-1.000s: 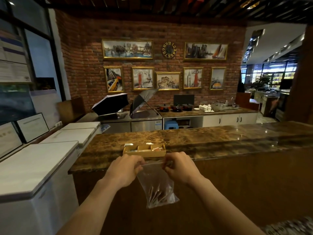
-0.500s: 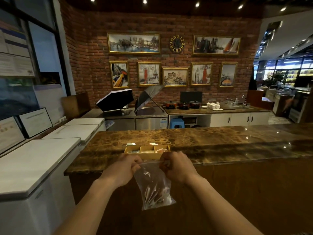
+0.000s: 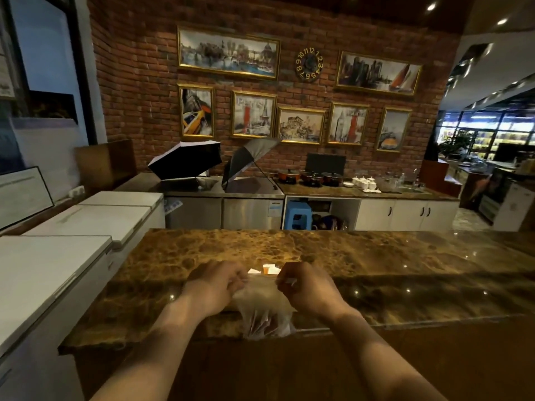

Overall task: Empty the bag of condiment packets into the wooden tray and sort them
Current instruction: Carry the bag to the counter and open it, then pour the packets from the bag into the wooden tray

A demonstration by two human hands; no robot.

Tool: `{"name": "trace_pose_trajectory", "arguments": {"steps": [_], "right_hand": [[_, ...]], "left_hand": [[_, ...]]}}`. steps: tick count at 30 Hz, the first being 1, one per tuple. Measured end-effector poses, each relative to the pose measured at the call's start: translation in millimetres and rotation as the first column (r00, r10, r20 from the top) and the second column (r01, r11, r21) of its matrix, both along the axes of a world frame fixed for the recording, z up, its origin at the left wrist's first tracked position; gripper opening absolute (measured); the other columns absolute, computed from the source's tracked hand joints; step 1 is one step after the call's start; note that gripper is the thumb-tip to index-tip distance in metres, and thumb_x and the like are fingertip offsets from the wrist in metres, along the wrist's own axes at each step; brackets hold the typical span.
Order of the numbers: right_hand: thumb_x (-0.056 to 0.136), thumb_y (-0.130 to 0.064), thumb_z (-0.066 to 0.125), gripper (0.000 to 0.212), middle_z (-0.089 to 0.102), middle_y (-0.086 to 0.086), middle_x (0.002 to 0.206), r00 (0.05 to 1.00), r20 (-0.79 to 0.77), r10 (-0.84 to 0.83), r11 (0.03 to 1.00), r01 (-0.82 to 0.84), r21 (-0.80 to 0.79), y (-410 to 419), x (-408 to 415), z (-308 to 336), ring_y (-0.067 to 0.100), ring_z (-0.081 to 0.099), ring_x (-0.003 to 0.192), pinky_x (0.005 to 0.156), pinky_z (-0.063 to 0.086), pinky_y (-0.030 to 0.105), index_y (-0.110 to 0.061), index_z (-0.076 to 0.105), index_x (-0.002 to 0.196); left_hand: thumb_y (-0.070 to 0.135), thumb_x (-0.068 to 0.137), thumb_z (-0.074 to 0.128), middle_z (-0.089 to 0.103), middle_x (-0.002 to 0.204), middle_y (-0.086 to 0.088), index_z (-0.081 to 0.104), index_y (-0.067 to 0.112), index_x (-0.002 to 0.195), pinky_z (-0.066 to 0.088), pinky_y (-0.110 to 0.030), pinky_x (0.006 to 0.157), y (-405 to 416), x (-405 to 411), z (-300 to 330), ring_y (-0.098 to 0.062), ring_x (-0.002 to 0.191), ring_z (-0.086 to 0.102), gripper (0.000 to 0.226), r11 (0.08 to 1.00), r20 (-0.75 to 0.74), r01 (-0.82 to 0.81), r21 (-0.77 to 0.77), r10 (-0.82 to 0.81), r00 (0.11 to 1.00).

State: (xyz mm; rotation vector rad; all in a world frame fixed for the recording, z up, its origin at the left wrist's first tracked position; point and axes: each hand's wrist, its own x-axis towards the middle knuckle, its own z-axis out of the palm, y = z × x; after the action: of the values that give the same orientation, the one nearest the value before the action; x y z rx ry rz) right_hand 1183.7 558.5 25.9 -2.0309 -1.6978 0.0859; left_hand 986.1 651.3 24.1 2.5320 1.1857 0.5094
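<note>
Here the left hand (image 3: 215, 287) and right hand (image 3: 305, 286) each pinch a top corner of the clear bag (image 3: 265, 314), which hangs at the near edge of the worktop (image 3: 376, 256), packets (image 3: 262, 325) bunched at its bottom. To open it well, the fingers should peel the lips apart evenly, mouth kept up until it is over the tray, now mostly hidden behind the hands. No writing on the packets is legible.

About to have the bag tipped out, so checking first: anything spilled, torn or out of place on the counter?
Nothing spilled or torn that I can see. Both hands, left and right, grip the top of the bag, packets inside. The tray is mostly hidden behind them. Odd but harmless: two open umbrellas sit on the back counter.
</note>
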Motion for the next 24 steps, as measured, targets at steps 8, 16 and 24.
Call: {"name": "trace_pose_trajectory", "arguments": {"steps": [8, 16, 24], "right_hand": [[0.089, -0.025, 0.069, 0.012, 0.076, -0.012, 0.099, 1.000, 0.011, -0.028, 1.000, 0.028, 0.012, 78, 21, -5, 0.009, 0.069, 0.093, 0.080, 0.060, 0.038, -0.030, 0.074, 0.099], [0.088, -0.025, 0.067, 0.012, 0.075, -0.011, 0.095, 0.999, -0.035, -0.038, 0.999, 0.037, -0.022, 132, 70, -7, 0.011, 0.068, 0.088, 0.078, 0.059, 0.039, -0.031, 0.074, 0.096], [0.091, -0.024, 0.068, 0.012, 0.069, -0.012, 0.101, 0.994, -0.105, -0.011, 0.998, 0.005, -0.061, 170, 138, 9, 0.008, 0.063, 0.097, 0.088, 0.056, 0.031, -0.035, 0.069, 0.097]], "left_hand": [[0.033, 0.094, 0.066, 0.070, 0.104, 0.018, 0.068, 0.036, 0.107, 0.055, -0.027, 0.075, 80, 28, -7, -0.002, 0.092, 0.064, 0.014, 0.999, 0.077, 0.032, -0.002, -0.031, 0.997], [0.042, 0.093, 0.065, 0.072, 0.102, 0.021, 0.069, 0.042, 0.106, 0.055, -0.035, 0.085, 119, 88, 0, -0.003, 0.098, 0.064, 0.014, 0.997, 0.103, 0.073, 0.012, -0.074, 0.992], [0.029, 0.091, 0.069, 0.071, 0.082, 0.016, 0.071, 0.038, 0.086, 0.059, -0.027, 0.075, 156, 156, 26, 0.001, 0.077, 0.067, 0.011, 0.995, 0.072, 0.090, -0.050, -0.087, 0.994]]}}
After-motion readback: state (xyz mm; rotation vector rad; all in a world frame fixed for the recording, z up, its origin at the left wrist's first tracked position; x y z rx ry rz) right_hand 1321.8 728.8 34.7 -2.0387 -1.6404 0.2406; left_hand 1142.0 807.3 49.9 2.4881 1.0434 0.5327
